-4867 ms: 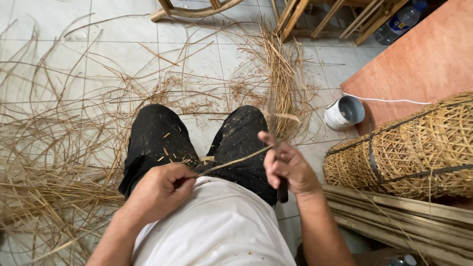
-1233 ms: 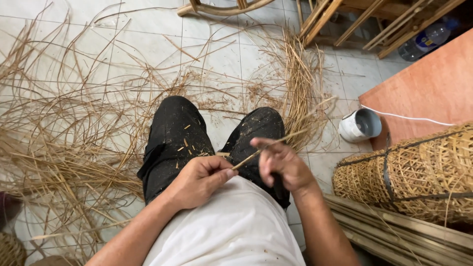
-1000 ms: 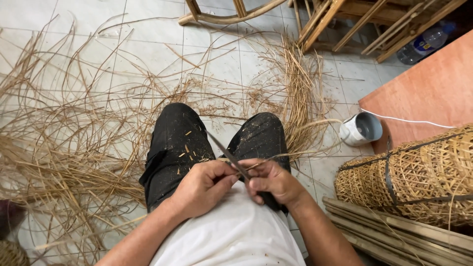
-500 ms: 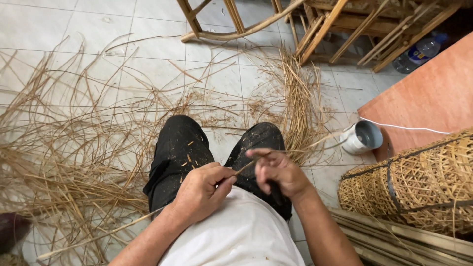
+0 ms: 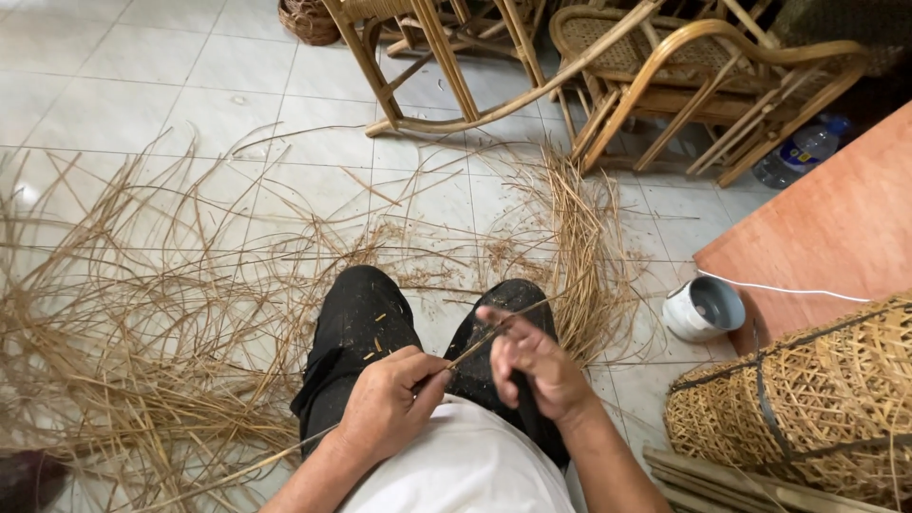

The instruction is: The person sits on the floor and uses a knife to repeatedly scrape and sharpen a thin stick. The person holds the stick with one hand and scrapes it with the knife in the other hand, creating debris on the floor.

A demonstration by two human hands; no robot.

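Tiled floor [image 5: 190, 95] bare ahead, hands [image 5: 456, 380] pinching cane strip [image 5: 475, 342]

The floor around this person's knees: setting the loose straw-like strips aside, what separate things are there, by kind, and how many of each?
Rattan chairs: 2, one, another
Rolls of woven cane mesh: 1
White cups: 1
Plastic bottles: 1
Small baskets: 1
Reddish boards: 1
Total: 7
The left hand and right hand hold one thin strip.

white tee | blk trousers w/ straw bits | bare forearms
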